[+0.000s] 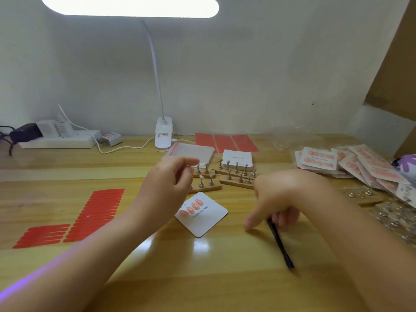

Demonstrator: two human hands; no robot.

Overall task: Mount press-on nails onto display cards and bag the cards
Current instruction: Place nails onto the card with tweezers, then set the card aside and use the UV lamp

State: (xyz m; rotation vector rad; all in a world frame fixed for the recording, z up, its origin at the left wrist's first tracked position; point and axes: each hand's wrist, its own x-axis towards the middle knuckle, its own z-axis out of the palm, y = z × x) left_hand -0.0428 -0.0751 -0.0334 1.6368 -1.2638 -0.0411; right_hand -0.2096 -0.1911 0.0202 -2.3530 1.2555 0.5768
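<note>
- the display card (pixel 203 218) lies flat on the counter (pixel 144 255), turned like a diamond, with a row of peach press-on nails (pixel 191 207) stuck along its upper-left edge; the rest of the card is bare, so by my reading it is only partly filled.
- the left hand (pixel 166 185) hovers just above and left of the card, thumb and forefinger brought close as if pinching; it is blurred and i cannot tell whether a nail sits between them.
- the right hand (pixel 276 199) is to the right of the card, its fingers curled round the top of a thin black tool (pixel 280 243) whose lower end points toward the near counter edge.
- just behind the card stand wooden strips with metal nail stands (pixel 235 173); none clearly carries a nail.
- further behind the card are a stack of blank cards (pixel 237 157), clear zip bags (pixel 191 152) and a red sheet (pixel 226 143).
- far right of the card lies a pile of bagged cards (pixel 337 163); far left, red adhesive strips (pixel 94 216) in rows.
- handling, as i judge it: the nails are tiny, light, glossy and curved, likely slippery and easy to flick away, so pinch them by the sides or lift with the tool tip, then press on the crown.
- the card looks thin but stiff; take it by a bare corner or edge, away from the nails, and keep it flat when sliding it into a bag.
</note>
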